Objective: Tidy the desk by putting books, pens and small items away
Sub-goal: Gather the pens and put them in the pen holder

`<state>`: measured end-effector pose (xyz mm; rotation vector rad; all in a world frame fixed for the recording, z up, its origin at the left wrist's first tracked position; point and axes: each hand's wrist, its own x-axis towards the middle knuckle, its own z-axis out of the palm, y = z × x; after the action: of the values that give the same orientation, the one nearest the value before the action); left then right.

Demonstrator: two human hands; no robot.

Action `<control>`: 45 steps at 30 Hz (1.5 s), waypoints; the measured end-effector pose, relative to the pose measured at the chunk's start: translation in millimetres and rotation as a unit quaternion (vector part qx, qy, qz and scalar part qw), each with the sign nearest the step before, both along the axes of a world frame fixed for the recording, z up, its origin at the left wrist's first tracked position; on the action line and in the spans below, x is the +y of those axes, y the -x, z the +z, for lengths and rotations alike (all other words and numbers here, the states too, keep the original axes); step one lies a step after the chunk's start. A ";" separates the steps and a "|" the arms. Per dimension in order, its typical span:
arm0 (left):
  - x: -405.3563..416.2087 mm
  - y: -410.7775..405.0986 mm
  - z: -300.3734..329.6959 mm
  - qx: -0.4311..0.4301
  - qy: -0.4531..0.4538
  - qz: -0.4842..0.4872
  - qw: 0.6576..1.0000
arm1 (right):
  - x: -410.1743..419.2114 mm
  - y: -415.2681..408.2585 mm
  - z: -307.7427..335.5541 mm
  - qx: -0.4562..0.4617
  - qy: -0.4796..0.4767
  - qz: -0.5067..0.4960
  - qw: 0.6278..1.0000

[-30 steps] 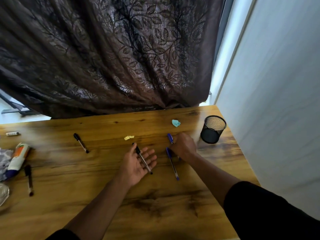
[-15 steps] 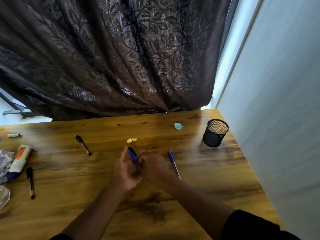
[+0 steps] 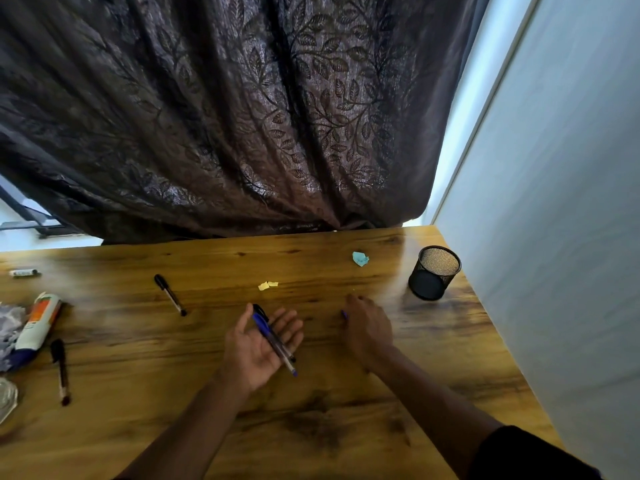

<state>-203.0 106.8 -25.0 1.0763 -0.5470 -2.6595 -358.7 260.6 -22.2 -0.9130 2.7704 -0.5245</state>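
My left hand (image 3: 256, 355) lies palm up over the wooden desk (image 3: 311, 427), fingers relaxed. A blue pen (image 3: 273, 339) and a black pen (image 3: 259, 310) lie across its palm. My right hand (image 3: 369, 329) is down on the desk to the right, fingers curled over a second blue pen (image 3: 344, 314). Only a small end of that pen shows. A black mesh pen cup (image 3: 434, 273) stands at the back right. Two more black pens lie on the desk, one (image 3: 169, 294) at centre left and another (image 3: 61, 370) far left.
Yellow paper scraps (image 3: 268, 285) and a crumpled teal scrap (image 3: 360, 258) lie behind the hands. At the far left are an orange-and-white tube (image 3: 38, 322) and a small white cylinder (image 3: 24, 273). A dark curtain (image 3: 242, 116) hangs behind; a wall (image 3: 554, 237) borders the right.
My right hand laid a blue pen in the left palm beside the black one, then moved right, down onto the other blue pen. My left hand opened flat again.
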 end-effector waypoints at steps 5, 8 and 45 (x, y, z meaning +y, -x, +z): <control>-10.2 -8.8 -7.1 -0.011 0.010 -0.012 1.000 | 4.6 5.6 -9.5 -0.023 -0.045 -0.037 0.998; -14.2 -15.0 -10.7 -0.015 0.006 -0.017 1.000 | -0.7 4.4 -7.1 -0.028 -0.045 -0.043 0.998; -122.6 -167.9 -7.3 0.008 -0.004 0.165 0.986 | -280.6 -129.2 -3.3 -0.125 0.085 0.161 0.975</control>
<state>-35.1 -15.8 -32.3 1.0441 -0.3218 -2.3803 -229.5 -20.0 -25.5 -1.2118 2.3215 -0.7655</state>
